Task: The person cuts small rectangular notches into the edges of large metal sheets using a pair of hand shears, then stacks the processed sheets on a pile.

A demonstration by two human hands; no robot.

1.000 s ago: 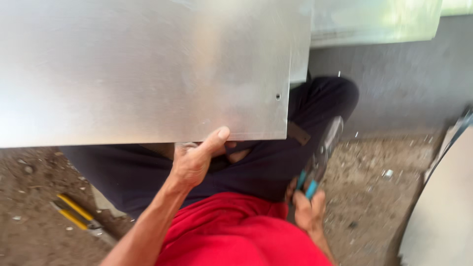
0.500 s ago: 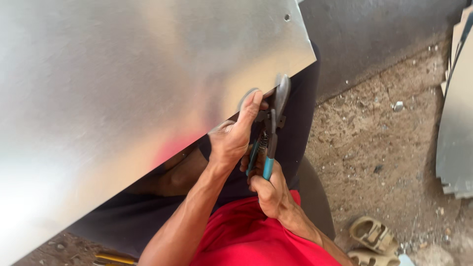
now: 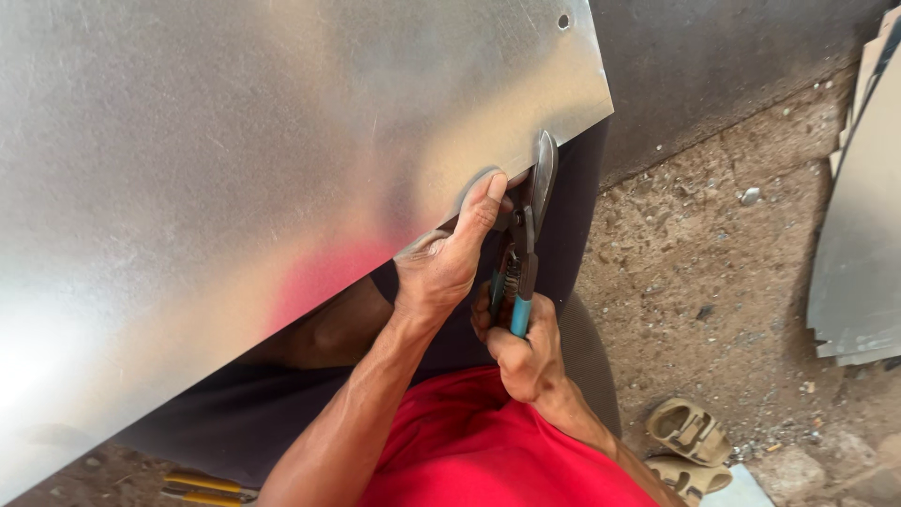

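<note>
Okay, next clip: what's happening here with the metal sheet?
A person holds a large shiny metal sheet across their lap. The left hand grips the sheet's lower edge, thumb pressed on its face. The right hand holds tin snips with blue-green handles, blades set at that same edge beside the thumb. More sheet pieces lie on the dirt to the right, sandals nearby.
</note>
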